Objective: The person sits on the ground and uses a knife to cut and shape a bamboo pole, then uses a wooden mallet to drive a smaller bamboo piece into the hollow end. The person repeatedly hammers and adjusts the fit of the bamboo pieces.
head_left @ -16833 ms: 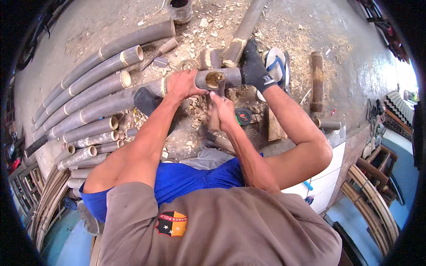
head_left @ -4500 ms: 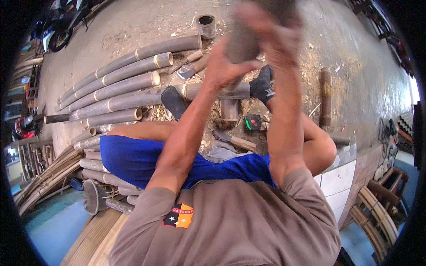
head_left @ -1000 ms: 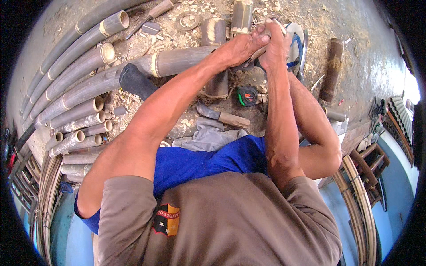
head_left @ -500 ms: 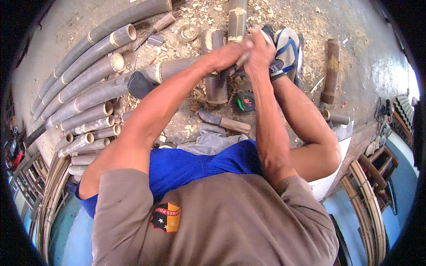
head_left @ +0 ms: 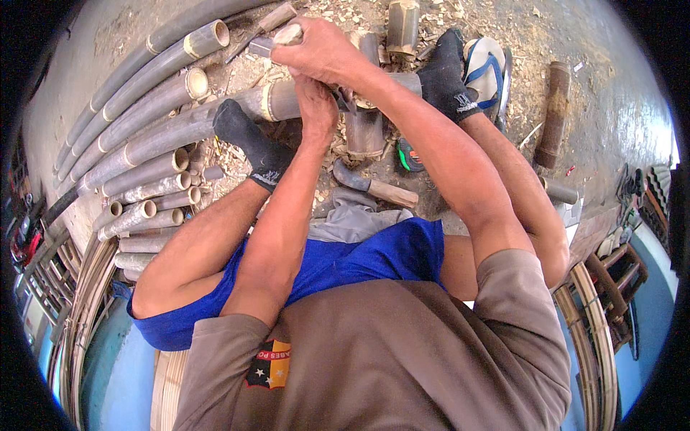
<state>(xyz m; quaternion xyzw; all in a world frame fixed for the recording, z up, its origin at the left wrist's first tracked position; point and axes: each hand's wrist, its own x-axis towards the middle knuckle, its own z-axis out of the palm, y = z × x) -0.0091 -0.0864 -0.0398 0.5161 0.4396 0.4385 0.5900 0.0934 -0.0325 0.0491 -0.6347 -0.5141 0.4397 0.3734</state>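
Between the socked feet, right hand (head_left: 323,50) clamps down on a wooden stick (head_left: 287,34), left hand (head_left: 318,100) closed beneath, steadying work over the upright bamboo section (head_left: 365,129) braced near the poles.

The right hand (head_left: 327,54) is covering whatever its grip is closing on, and the left hand (head_left: 316,108) (palm turned away) is hiding its own.

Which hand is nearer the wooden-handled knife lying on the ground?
The left hand. It sits lower in the view, just above the wooden-handled knife, though not touching it. The right hand is higher, farther from the knife, gripping a pale wooden piece.
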